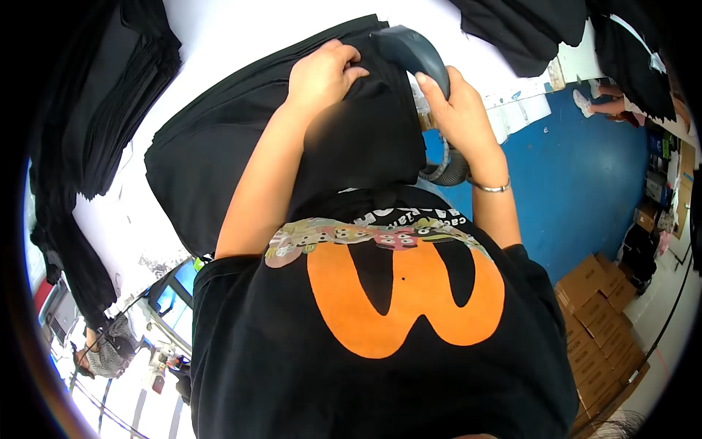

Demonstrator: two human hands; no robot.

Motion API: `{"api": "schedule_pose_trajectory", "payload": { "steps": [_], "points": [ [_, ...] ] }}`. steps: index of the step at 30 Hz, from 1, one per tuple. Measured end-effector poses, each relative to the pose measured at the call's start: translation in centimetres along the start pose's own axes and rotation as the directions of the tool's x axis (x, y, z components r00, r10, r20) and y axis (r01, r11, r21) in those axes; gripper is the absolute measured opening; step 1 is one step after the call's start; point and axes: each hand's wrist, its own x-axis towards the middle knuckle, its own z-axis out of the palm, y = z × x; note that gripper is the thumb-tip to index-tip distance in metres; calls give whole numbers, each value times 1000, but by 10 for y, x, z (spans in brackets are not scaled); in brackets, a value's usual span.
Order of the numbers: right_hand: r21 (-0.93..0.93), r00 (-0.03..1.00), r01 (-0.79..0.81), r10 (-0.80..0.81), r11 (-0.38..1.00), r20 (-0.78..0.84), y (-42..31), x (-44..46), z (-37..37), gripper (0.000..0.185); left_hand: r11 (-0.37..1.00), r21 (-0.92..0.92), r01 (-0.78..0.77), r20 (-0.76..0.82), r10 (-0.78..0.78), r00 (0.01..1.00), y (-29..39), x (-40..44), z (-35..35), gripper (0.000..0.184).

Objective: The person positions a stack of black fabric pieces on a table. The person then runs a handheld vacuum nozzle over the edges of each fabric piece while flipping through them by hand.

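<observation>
The head view shows one black shirt (pixel 241 344) with one big orange shape (pixel 417 322), at the bottom of the frame. One white surface (pixel 219 29) runs across the top and down the left side. One blue floor (pixel 563 161) is at the right.

One big stack of black cloth (pixel 227 161) lies on the surface, in the upper middle. One black pile (pixel 102 95) is at the upper left, and two black bunches (pixel 515 29) are at the upper right. Many brown boxes (pixel 599 322) sit at the lower right, too many to count well.

One person (pixel 110 355) is at the lower left, and bare legs (pixel 610 107) show at the upper right.

The left hand (pixel 322 77) rests on the stack. Its grip is bent, with thumb and finger a little apart; I cannot tell if it pinches cloth. The right hand (pixel 459 113) has its grip closed around one dark tool (pixel 413 55), at the stack's top right corner. One bracelet (pixel 493 186) is on the right wrist.
</observation>
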Motion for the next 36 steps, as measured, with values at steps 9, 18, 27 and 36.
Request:
{"api": "schedule_pose_trajectory", "payload": {
  "steps": [9,18,27,36],
  "points": [
    [106,992,-120,116,987,43,9,1,-3,52,990,-138,-27,-198,-1,980,-4,-6,14,25],
    [164,979,-170,148,972,141,15,-8,-15,51,996,-76,41,-241,-58,969,3,-10,22,9],
    [341,967,-222,163,913,194,42,-21,-16,44,908,-270,320,201,-272,941,5,-15,-9,17],
    [333,976,-178,124,926,177,42,-12,-20,46,992,16,122,-118,-119,986,17,3,27,24]
  ]
}}
